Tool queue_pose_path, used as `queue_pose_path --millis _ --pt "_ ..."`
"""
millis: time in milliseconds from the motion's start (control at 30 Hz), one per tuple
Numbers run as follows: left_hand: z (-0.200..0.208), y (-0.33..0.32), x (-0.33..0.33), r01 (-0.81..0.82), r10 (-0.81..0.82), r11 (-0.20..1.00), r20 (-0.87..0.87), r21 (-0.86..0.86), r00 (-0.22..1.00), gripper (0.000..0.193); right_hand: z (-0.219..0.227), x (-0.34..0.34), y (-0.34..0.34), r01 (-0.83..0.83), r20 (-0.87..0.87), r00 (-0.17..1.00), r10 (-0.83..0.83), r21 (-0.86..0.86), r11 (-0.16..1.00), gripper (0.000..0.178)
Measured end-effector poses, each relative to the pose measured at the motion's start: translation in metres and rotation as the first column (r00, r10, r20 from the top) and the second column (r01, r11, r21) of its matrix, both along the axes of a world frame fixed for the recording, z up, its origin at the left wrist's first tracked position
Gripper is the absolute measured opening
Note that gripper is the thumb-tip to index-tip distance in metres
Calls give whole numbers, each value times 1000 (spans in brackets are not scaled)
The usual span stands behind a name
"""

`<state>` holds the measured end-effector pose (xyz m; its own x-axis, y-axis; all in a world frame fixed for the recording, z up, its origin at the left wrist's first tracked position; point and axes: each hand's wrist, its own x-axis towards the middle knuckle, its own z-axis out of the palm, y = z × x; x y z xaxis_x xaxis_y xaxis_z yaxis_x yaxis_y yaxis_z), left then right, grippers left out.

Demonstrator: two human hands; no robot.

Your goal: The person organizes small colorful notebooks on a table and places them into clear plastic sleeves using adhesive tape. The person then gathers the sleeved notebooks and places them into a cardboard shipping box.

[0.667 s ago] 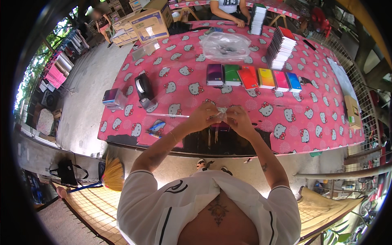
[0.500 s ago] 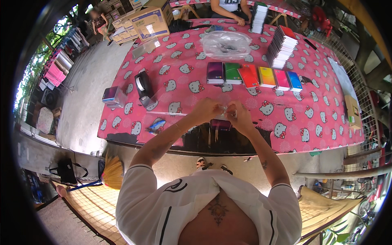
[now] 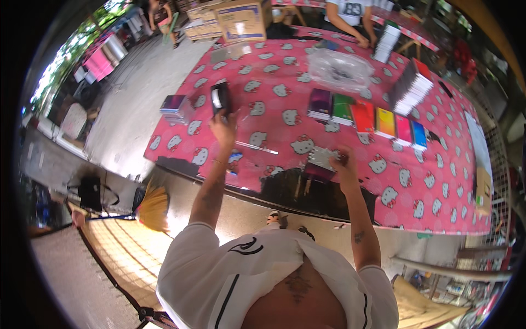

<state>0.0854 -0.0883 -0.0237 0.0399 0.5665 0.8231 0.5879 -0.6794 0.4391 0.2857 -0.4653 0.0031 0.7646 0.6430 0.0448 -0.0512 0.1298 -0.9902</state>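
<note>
My left hand [image 3: 223,130] is at the near end of a black tape dispenser [image 3: 220,97], its fingers bent in a pinch; blur hides what lies between them. My right hand [image 3: 345,163] is closed on the edge of clear plastic wrap [image 3: 323,157] around a dark purple notebook [image 3: 319,172] at the table's near edge. A blue-and-white object [image 3: 234,163], too blurred to name, lies below my left hand. Left of the dispenser stands a small stack of notebooks [image 3: 175,105].
Ahead runs a row of notebook piles [image 3: 362,116] in several colours. Behind it are a crumpled clear plastic bag [image 3: 339,68] and a tall notebook stack [image 3: 410,86]. Another person [image 3: 350,19] sits at the far edge near a second stack [image 3: 387,43]. Cardboard boxes [image 3: 241,21] stand far left.
My left hand has left the plastic-wrapped notebook and reached left to the tape dispenser. My right hand remains at the wrap. The whole view has shifted and tilted.
</note>
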Motion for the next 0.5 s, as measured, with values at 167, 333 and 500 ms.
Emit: queue_pose_path --millis 167,333,500 --pt "-3 71 -45 556 -85 193 551 -808 830 38 -2 5 -5 27 0 1000 -27 -40 999 42" --pt "-19 88 -56 515 -128 655 590 -552 797 24 12 -11 6 -33 26 999 35 -54 998 40" --pt "-18 59 -73 -11 43 716 28 -698 999 14 3 -2 4 -29 11 999 30 -84 996 39"
